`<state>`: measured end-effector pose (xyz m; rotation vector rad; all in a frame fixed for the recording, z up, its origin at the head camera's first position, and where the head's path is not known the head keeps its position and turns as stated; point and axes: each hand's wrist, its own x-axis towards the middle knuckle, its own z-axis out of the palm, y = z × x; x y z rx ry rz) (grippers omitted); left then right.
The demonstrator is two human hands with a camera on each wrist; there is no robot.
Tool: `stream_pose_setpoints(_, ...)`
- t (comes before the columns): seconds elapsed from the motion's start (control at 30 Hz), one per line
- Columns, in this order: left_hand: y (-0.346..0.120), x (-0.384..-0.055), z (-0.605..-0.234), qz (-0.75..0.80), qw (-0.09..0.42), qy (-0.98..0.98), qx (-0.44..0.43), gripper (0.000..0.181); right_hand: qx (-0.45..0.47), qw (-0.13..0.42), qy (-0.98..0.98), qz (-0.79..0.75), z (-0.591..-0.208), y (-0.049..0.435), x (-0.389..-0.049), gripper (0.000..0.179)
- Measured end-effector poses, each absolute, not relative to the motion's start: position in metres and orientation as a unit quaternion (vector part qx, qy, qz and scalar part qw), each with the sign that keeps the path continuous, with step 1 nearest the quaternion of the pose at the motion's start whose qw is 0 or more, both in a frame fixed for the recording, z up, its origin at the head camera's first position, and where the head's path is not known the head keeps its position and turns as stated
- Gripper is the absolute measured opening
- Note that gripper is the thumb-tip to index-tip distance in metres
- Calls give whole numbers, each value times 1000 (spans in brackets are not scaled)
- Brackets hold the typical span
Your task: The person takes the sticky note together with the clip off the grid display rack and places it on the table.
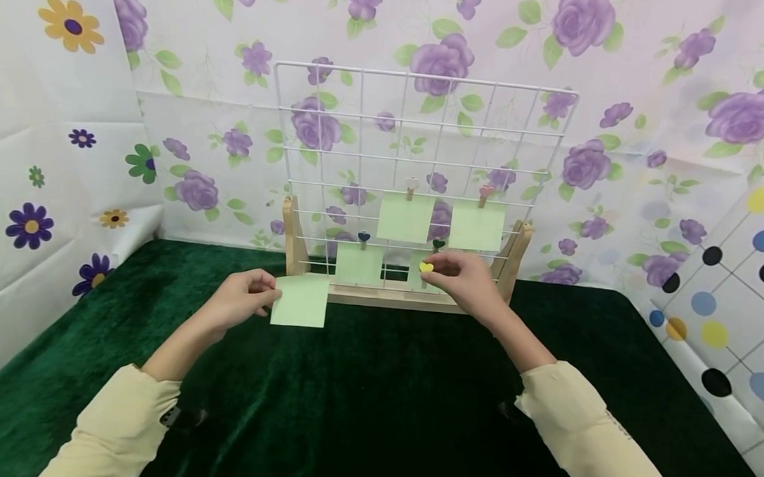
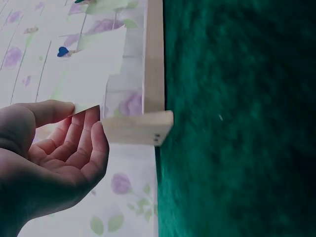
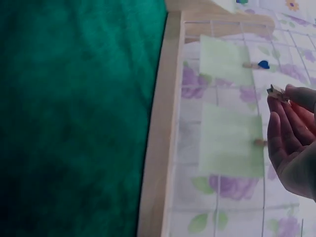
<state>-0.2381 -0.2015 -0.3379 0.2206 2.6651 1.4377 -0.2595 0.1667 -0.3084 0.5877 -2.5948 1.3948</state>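
A square pale green paper note (image 1: pixel 300 301) is pinched at its left edge by my left hand (image 1: pixel 241 298), in front of the rack's lower left corner. My right hand (image 1: pixel 465 280) pinches a small wooden clothespin (image 3: pixel 277 93) with a yellow heart (image 1: pixel 426 267), before the rack's lower right part. Behind them stands a white wire grid rack (image 1: pixel 361 116) on a wooden base (image 1: pixel 392 298). Several green notes hang on it by heart clips: one under a dark blue heart (image 1: pixel 364 236), one under a dark green heart (image 1: pixel 438 245), two higher up (image 1: pixel 406 218).
Dark green velvet cloth (image 1: pixel 376 407) covers the table. Wooden side supports (image 1: pixel 293 239) hold up the grid at both ends. A purple-flowered backdrop (image 1: pixel 221 149) hangs close behind the rack, with patterned sheets to the left and right.
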Motion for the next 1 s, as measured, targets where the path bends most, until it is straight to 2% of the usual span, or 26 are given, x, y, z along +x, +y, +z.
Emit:
stream_pose_setpoints(0.27, -221, -235, -347, 462, 60, 882, 72, 26, 165, 37, -880, 444, -326, 202, -249, 27)
stream_pose_setpoints(0.57, -243, -235, -357, 446, 96, 888, 64, 32, 125, -54, -862, 489, -351, 252, -240, 37)
stream_pose_setpoints(1.0, -261, -232, -362, 407, 159, 899, 24, 30, 72, -114, -865, 484, -373, 308, -228, 43)
